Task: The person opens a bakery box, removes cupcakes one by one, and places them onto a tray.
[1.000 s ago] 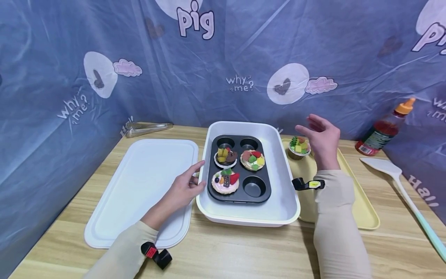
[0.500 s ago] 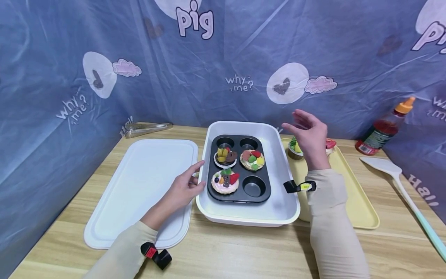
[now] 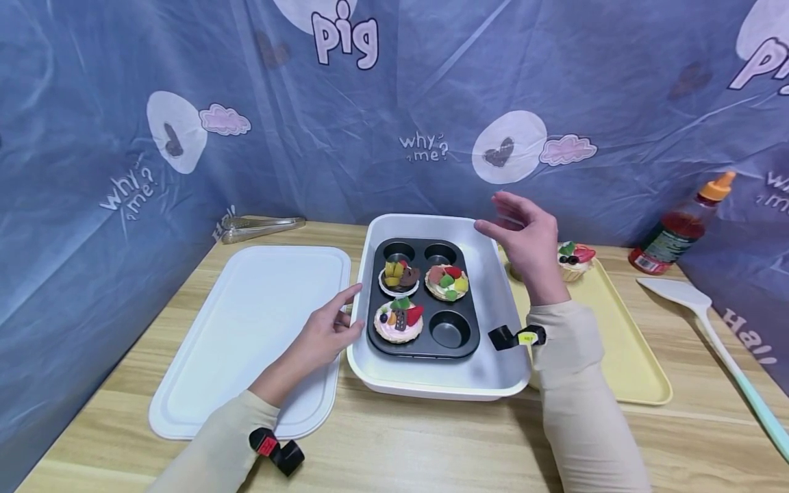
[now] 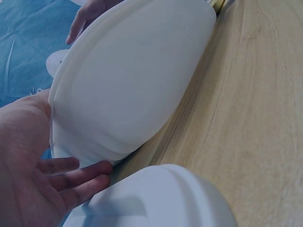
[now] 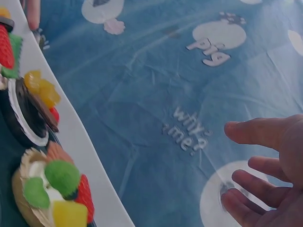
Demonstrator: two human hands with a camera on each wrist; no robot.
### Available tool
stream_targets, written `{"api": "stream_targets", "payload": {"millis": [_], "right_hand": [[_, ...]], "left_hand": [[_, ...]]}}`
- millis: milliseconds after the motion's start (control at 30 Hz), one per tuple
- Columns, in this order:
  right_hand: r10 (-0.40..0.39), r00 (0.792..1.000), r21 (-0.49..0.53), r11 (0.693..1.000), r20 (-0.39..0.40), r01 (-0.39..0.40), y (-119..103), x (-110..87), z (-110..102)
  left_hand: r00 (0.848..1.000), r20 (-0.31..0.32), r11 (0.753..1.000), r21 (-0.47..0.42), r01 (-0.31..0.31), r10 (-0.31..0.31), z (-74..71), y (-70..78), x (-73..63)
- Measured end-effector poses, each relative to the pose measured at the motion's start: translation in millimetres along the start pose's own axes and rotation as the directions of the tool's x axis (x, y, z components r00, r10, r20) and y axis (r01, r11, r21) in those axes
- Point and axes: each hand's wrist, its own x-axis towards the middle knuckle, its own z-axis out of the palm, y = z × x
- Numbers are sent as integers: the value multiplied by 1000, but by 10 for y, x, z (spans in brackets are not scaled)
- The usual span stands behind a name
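Observation:
My left hand (image 3: 320, 335) touches the left side of a white rectangular tub (image 3: 437, 393), its loose fingers along the outer wall. Inside the tub lies a dark muffin pan (image 3: 425, 352). Three toy desserts sit in its cups: a pink-topped tart (image 3: 398, 322), a chocolate cupcake with yellow pieces (image 3: 399, 278) and a fruit tart (image 3: 446, 282). My right hand (image 3: 527, 239) hovers above the tub's back right rim, fingers spread and holding nothing. Behind that hand, a strawberry tart (image 3: 576, 261) shows on the yellow tray (image 3: 635, 370); another dessert there is mostly hidden.
A white tray (image 3: 246, 329) lies left of the tub, with metal tongs (image 3: 259, 227) behind it. At the right are a red sauce bottle (image 3: 674, 233) and a white spatula (image 3: 715, 329) with a mint handle. A blue printed cloth (image 3: 370, 137) hangs behind.
My right hand has moved left, from over the yellow tray to over the tub's back right rim, uncovering the strawberry tart and covering the other dessert. My left hand has stayed in place.

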Motion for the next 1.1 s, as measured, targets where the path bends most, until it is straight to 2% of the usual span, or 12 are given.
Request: {"api": "stream_targets", "payload": {"millis": [367,633,767,967,1100], "right_hand": [[-102,987,-20,994,127,105,-41,-95,257],[-185,959,-11,981,214,192,-9,-147,414],[-172,951,7,984,258,176,2,-164,459],[-90,938,-2,995,336,97,36,-164,505],[-103,922,14,994,374,105,89,-159,542]], "left_hand": [[1000,1,1000,3,0,0,-10,-20,-1],[1000,3,1000,4,-2,2,-21,-32,-5],[1000,3,1000,5,-14,14,-22,-35,-8],[999,-12,999,5,-38,39,-12,-38,-4],[999,-15,999,5,-46,46,-3,-49,5]]}}
